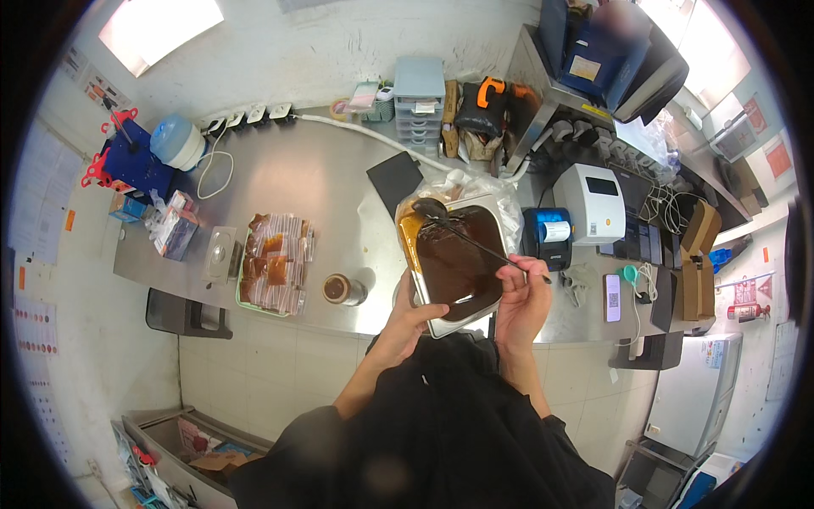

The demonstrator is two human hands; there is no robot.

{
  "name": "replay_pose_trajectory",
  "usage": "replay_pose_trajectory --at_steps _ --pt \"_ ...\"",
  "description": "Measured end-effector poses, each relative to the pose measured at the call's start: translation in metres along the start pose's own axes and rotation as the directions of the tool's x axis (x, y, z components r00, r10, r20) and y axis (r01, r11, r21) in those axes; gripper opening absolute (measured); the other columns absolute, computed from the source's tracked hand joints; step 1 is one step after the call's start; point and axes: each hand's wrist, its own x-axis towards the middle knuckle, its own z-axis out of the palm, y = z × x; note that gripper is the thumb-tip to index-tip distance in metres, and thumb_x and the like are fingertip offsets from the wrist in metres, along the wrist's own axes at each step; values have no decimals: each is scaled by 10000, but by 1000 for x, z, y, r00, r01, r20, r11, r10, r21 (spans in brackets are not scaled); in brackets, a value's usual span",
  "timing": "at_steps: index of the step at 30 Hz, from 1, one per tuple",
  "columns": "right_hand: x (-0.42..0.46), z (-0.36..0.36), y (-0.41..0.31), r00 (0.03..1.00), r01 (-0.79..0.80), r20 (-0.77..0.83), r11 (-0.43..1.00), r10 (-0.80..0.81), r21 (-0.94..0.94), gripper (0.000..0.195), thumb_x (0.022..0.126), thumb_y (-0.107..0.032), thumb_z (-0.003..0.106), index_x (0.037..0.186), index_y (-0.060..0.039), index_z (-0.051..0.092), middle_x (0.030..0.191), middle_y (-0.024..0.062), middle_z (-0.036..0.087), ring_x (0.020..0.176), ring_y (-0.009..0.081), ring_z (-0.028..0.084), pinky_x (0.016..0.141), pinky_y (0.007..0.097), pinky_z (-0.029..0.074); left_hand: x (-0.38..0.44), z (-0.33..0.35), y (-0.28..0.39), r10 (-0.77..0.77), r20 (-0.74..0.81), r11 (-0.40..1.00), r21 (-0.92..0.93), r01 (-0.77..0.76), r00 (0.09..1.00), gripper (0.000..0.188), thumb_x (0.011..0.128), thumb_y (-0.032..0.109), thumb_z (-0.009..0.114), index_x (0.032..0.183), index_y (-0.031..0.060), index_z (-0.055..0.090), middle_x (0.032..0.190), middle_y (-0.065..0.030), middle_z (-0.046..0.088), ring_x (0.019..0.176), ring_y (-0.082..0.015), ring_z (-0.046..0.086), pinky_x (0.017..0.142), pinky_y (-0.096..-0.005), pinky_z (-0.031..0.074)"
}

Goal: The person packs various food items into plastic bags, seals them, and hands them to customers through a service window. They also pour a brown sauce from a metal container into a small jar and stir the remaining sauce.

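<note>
My left hand (407, 319) grips the near left side of a rectangular stainless steel food pan (439, 329), its thumb over the rim. Dark brown sauce (455, 267) fills the pan, with an orange, oily streak along the left wall. My right hand (524, 299) pinches the handle of a dark ladle or spoon (480, 245) and rests by the pan's right side. The bowl of that utensil lies at the pan's far left corner, coated in sauce. To the left, a jar (343, 290) with brown contents stands on the steel table, beside a green-rimmed tray (241, 299) of sauce-filled clear packets (276, 261).
A steel lid (219, 254) lies left of the tray. Plastic bags (509, 207) and a black flat panel (393, 181) are behind the pan. At right are a blue-black label printer (548, 238), a white printer (591, 203) and a phone (612, 298). Drawers (418, 95) stand at the wall.
</note>
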Motion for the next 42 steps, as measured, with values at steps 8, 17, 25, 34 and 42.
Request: replay_pose_trajectory --at_steps 8,17,25,34,42 --pt "-7 -35 -18 983 126 145 990 -117 -57 189 988 -143 473 937 29 532 971 179 571 734 292 643 690 366 523 -3 2 6 -2 -26 1000 0 2 1000 903 785 -44 661 1530 93 170 1390 -108 429 1237 -219 501 975 -347 439" --pt "7 -24 -4 978 63 203 993 -41 -101 199 984 -153 498 948 35 550 974 180 573 675 297 627 677 397 530 1 -2 6 5 -10 1000 -11 -5 1000 925 772 -14 686 1528 110 168 1421 -92 348 1201 -201 497 858 -323 484" --pt "20 -11 -18 954 72 294 995 -51 -62 227 978 -167 489 907 42 542 929 186 569 636 284 603 623 355 512 1 -3 10 -29 -9 1000 -7 29 1000 954 785 3 697 1540 123 125 1425 -90 351 1171 -186 519 829 -320 488" --pt "37 -17 -44 934 216 315 968 -167 -125 245 977 -172 478 844 26 531 915 191 557 528 238 570 518 307 488 1 -7 7 -8 -17 1000 27 8 1000 927 782 30 712 1516 119 153 1350 -73 386 1128 -172 525 762 -306 470" --pt "-2 31 -80 685 645 711 585 -157 -492 213 917 -103 502 791 20 620 799 189 651 697 215 621 629 319 490 1 -7 1 -35 -25 999 16 35 999 959 765 75 743 1507 113 136 1308 -63 406 1041 -143 519 730 -302 451"
